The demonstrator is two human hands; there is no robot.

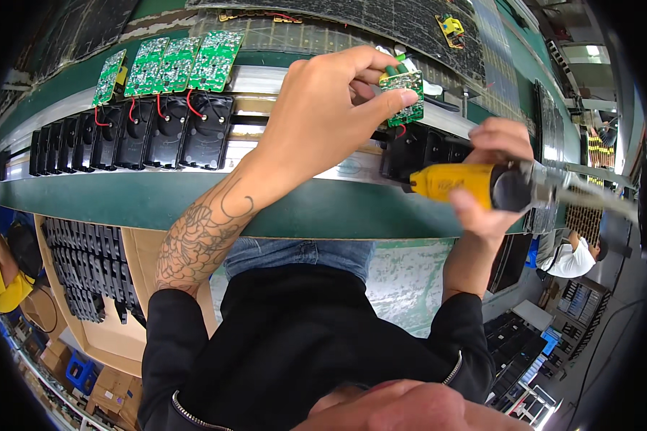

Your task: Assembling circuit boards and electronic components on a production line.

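My left hand point(331, 108) pinches a small green circuit board point(414, 113) between thumb and fingers, tilting it up over the rail. A red wire point(401, 131) runs from the board's lower edge toward the black plastic housing point(395, 152) below. My right hand point(497, 154) is wrapped round a yellow glue gun point(446, 182), partly smeared by motion. The gun's dark tip points left, close to the near edge of that housing. From its back end a pale, blurred rod point(600, 202) sticks out to the right.
Left along the rail stand several black housings point(131, 147), some wired to upright green boards point(216, 61). A yellow component point(451, 30) lies on the dark far belt point(410, 21). Below left, a cardboard box point(108, 343) holds stacked black parts. Other people point(579, 257) are at both sides.
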